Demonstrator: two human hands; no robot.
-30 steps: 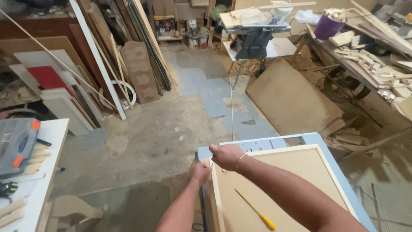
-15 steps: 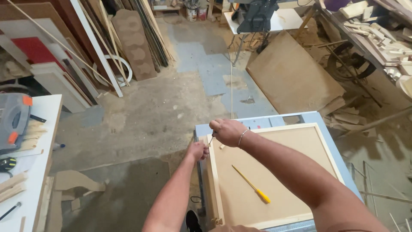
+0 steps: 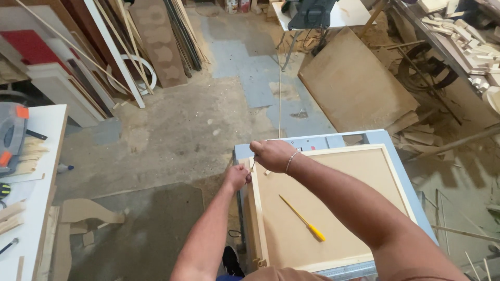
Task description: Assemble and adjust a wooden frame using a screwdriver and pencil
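A framed wooden panel [image 3: 333,208] with a pale frame lies flat on a blue-grey machine table [image 3: 307,143]. My left hand [image 3: 237,177] is closed on the frame's far left corner, at its outer edge. My right hand [image 3: 271,154] sits just beyond it over the same corner, fingers pinched on a small thin tool that points down at the wood; what the tool is I cannot make out. A bracelet circles my right wrist. A yellow-handled screwdriver [image 3: 303,218] lies loose on the panel, clear of both hands.
A white bench [image 3: 36,208] at left carries a grey and orange power tool [image 3: 10,138] and wood strips. Boards and sheets lean against the far wall. A large brown board [image 3: 354,83] lies on the floor. Offcuts litter the floor at right.
The view has tipped downward and drawn closer to the panel. Both hands stay at the same far left corner of the frame, barely shifted.
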